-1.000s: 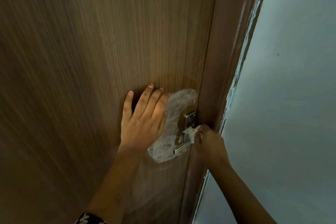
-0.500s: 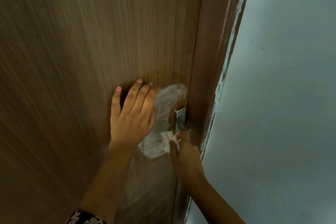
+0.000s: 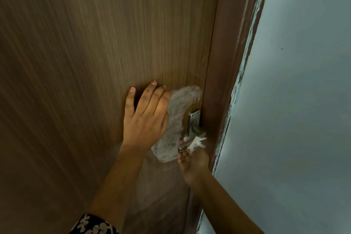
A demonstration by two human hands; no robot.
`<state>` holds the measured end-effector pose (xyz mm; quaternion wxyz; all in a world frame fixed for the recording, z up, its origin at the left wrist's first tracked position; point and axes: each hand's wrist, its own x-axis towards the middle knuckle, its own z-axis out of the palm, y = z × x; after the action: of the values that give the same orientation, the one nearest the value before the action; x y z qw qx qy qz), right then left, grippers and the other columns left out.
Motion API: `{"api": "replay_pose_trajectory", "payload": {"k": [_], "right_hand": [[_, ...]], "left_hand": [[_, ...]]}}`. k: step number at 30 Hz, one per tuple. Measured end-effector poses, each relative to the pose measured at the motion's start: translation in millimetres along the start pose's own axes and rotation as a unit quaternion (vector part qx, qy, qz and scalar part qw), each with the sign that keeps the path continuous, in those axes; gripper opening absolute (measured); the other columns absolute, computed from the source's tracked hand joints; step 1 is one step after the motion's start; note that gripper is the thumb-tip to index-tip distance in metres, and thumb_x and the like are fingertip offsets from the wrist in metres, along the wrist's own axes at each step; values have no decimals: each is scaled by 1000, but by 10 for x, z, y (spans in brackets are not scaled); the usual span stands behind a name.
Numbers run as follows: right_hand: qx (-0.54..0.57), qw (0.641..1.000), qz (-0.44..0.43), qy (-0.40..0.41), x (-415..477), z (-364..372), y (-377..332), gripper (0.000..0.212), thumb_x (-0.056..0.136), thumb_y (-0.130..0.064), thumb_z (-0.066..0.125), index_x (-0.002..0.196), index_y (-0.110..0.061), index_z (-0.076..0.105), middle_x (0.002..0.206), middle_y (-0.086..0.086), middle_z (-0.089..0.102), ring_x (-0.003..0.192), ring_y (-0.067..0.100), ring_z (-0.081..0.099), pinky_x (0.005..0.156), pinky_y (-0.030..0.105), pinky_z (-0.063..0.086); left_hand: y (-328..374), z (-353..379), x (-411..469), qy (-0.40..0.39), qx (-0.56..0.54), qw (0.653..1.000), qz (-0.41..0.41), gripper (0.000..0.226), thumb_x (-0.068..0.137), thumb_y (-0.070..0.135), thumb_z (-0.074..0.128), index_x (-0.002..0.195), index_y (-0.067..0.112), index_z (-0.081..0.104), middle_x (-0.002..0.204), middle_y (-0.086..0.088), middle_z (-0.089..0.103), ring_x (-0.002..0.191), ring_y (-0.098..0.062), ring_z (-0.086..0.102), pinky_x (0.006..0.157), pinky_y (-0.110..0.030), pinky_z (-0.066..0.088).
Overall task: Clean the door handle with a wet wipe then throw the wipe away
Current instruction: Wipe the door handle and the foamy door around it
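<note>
A silver metal door handle (image 3: 191,131) sits on a brown wooden door (image 3: 98,47), close to its right edge. My right hand (image 3: 191,163) reaches up from below and pinches a crumpled white wet wipe (image 3: 197,142) against the lower end of the handle's lever. My left hand (image 3: 146,118) lies flat on the door just left of the handle, fingers spread and pointing up. A patch of peeling whitish film (image 3: 174,119) clings to the door between my left hand and the handle.
The dark brown door frame (image 3: 224,66) runs along the door's right edge, with chipped white paint along its outer side. A pale blue-grey wall (image 3: 296,100) fills the right of the view. A patterned sleeve (image 3: 93,224) shows at the bottom.
My right hand has moved with the wipe from the handle's upper right side down to under the lever's lower end. My left hand has stayed flat on the door.
</note>
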<state>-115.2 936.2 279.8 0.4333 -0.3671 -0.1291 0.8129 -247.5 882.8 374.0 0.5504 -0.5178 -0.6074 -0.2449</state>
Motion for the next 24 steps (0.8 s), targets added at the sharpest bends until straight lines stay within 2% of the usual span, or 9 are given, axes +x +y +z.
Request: {"api": "replay_pose_trajectory", "payload": {"k": [3, 5, 8, 10, 14, 16, 19, 22, 24], "right_hand": [[-65, 996, 11, -53, -109, -21, 255, 30, 97, -20, 32, 98, -9, 59, 92, 4, 62, 81, 13, 59, 72, 25, 46], [-69, 995, 26, -68, -128, -17, 283, 37, 98, -30, 30, 94, -9, 60, 92, 4, 61, 81, 13, 57, 72, 25, 45], [-27, 999, 9, -37, -33, 85, 63, 45, 96, -44, 39, 115, -5, 55, 100, 11, 61, 80, 20, 60, 66, 31, 50], [-7, 1000, -12, -13, 46, 153, -139, 53, 95, -47, 40, 129, -6, 47, 117, 18, 57, 92, 29, 60, 75, 39, 53], [1, 1000, -2, -24, 89, 259, -290, 68, 92, -62, 24, 140, -16, 37, 138, 14, 47, 123, 35, 48, 94, 49, 44], [-19, 1000, -3, -6, 58, 304, -203, 65, 94, -60, 22, 140, -17, 38, 137, 15, 50, 118, 33, 52, 97, 47, 45], [-58, 998, 0, 26, -56, 304, 7, 59, 95, -57, 29, 130, -14, 48, 109, 9, 60, 83, 21, 57, 68, 34, 49], [-48, 999, 16, 12, -145, 286, 135, 54, 95, -56, 30, 124, -15, 51, 109, 7, 57, 81, 16, 55, 78, 35, 43], [-52, 999, 13, 8, -146, 269, 146, 52, 95, -56, 31, 121, -16, 52, 101, 6, 58, 81, 16, 55, 73, 34, 44]], "left_hand": [[-5, -3, -18, -8, 5, 1000, 13, 39, 94, 26, 48, 132, 16, 50, 129, -3, 61, 132, -20, 43, 120, -47, 6], [-8, 8, -18, -12, 8, 1000, 15, 38, 95, 26, 46, 132, 16, 51, 129, -2, 61, 132, -20, 43, 119, -47, 7], [-9, 21, -26, -14, 11, 1000, 17, 38, 96, 26, 45, 132, 16, 51, 130, -2, 61, 132, -19, 43, 120, -47, 7], [-5, 32, -41, -14, 12, 1000, 22, 38, 96, 26, 46, 132, 17, 51, 130, -1, 61, 132, -19, 43, 120, -47, 6], [1, 47, -57, -18, 18, 999, 38, 37, 98, 27, 40, 132, 17, 52, 131, -1, 60, 132, -19, 44, 120, -47, 7], [0, 48, -70, -18, 26, 998, 46, 37, 99, 27, 39, 133, 17, 52, 131, -1, 60, 132, -19, 44, 119, -48, 9], [9, 49, -78, -11, 35, 998, 50, 38, 98, 28, 42, 132, 17, 52, 131, -1, 60, 132, -19, 44, 119, -48, 11], [3, 46, -85, -4, 39, 998, 53, 37, 97, 27, 43, 132, 17, 52, 131, -1, 60, 132, -20, 44, 119, -49, 11], [0, 38, -90, -1, 40, 998, 56, 38, 98, 28, 42, 132, 17, 52, 131, -2, 60, 132, -20, 43, 119, -49, 10]]}}
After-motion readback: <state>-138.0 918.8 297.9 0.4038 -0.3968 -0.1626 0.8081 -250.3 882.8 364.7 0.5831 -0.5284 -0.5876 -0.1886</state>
